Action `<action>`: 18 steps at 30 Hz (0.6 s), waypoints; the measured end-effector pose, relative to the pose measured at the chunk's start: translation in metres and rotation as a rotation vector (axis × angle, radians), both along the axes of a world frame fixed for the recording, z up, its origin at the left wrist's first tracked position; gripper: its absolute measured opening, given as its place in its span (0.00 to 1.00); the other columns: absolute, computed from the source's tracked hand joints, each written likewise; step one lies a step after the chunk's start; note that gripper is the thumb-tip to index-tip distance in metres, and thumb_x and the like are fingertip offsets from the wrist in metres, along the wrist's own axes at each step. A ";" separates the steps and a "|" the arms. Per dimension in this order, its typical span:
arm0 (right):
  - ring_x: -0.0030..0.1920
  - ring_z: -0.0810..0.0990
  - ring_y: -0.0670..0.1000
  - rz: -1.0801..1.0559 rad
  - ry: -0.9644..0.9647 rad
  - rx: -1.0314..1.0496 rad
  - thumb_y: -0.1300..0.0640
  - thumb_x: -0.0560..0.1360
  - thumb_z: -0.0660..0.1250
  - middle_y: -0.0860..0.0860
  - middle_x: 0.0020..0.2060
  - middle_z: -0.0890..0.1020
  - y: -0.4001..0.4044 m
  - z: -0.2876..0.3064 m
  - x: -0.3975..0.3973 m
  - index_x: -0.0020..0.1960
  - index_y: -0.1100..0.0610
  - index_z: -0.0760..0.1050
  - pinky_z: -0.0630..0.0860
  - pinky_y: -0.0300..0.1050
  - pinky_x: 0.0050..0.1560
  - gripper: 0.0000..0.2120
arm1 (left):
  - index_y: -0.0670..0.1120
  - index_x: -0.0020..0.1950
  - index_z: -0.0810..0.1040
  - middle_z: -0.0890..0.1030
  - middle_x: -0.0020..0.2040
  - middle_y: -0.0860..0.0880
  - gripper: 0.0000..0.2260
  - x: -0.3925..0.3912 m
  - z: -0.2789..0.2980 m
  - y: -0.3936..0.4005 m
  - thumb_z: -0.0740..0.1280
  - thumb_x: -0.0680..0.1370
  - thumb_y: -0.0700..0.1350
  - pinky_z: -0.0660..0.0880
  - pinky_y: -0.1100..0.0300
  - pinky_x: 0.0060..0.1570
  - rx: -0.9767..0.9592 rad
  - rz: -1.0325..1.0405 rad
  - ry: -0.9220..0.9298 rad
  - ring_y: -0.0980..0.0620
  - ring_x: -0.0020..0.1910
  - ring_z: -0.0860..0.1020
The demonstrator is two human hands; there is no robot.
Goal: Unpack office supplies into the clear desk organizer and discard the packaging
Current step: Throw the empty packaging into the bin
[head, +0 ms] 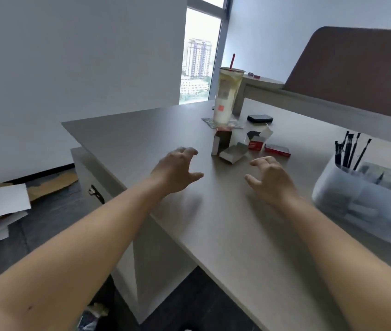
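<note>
Both hands hang over the desk [156,130] with nothing in them. Left hand [176,170] has its fingers loosely curled and spread, thumb pointing right; right hand [271,179] mirrors it, fingers bent and apart, thumb pointing left. Whether either palm touches the desktop cannot be told — soft shadows lie beneath both.

Just beyond the fingertips lies a cluster of opened packaging: a small grey carton [234,155] lying flat with its flap open, a taller dark box [222,142] standing upright behind it, a red-and-white box [257,140] with torn flaps raised, and a flat red box [277,150] just to its right. Any print on these is too blurred to read.

The clear desk organizer [366,201] sits at the right edge, near the right hand but apart from it; its right side is cut off by the frame. Black pens [349,150] stand upright in its back compartment. The contents of the other compartments are smeared and hard to identify.

Farther back, a tall plastic drink cup [226,96] with a red straw stands on the desk, with a small black case [260,118] to its right. Cardboard and paper sheets [1,204] lie on the floor at left, partly cut off.
</note>
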State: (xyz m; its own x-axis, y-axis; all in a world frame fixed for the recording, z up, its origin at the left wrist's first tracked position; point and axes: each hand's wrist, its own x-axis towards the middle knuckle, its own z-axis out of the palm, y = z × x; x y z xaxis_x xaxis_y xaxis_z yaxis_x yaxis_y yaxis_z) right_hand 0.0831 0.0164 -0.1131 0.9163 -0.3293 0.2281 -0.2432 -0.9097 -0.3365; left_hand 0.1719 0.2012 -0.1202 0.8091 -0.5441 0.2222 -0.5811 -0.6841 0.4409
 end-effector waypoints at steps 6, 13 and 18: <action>0.68 0.65 0.57 -0.080 -0.089 0.085 0.56 0.75 0.61 0.60 0.66 0.67 -0.040 -0.007 0.046 0.67 0.61 0.64 0.63 0.47 0.66 0.21 | 0.48 0.74 0.47 0.56 0.74 0.43 0.45 0.042 0.001 -0.059 0.72 0.67 0.53 0.61 0.50 0.69 -0.090 -0.043 0.094 0.43 0.72 0.59; 0.68 0.62 0.58 -0.201 -0.234 0.205 0.59 0.74 0.61 0.60 0.68 0.63 -0.069 -0.011 0.085 0.68 0.60 0.61 0.59 0.44 0.65 0.23 | 0.55 0.73 0.39 0.46 0.75 0.45 0.53 0.070 -0.007 -0.112 0.75 0.62 0.56 0.60 0.43 0.69 -0.090 -0.078 0.071 0.40 0.73 0.56; 0.69 0.59 0.61 -0.213 -0.230 0.262 0.57 0.73 0.63 0.62 0.69 0.58 -0.079 -0.014 0.105 0.69 0.54 0.60 0.58 0.49 0.68 0.26 | 0.54 0.71 0.55 0.52 0.73 0.45 0.41 0.081 -0.008 -0.129 0.74 0.64 0.55 0.65 0.46 0.67 -0.058 -0.075 0.072 0.39 0.68 0.65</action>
State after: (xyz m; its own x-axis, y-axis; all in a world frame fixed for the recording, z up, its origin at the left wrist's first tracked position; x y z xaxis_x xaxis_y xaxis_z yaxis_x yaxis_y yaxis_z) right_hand 0.1883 -0.0627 -0.1268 0.7564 -0.5801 0.3021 -0.3079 -0.7233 -0.6180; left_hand 0.2525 0.0721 -0.1280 0.7815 -0.5920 0.1973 -0.5951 -0.6119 0.5210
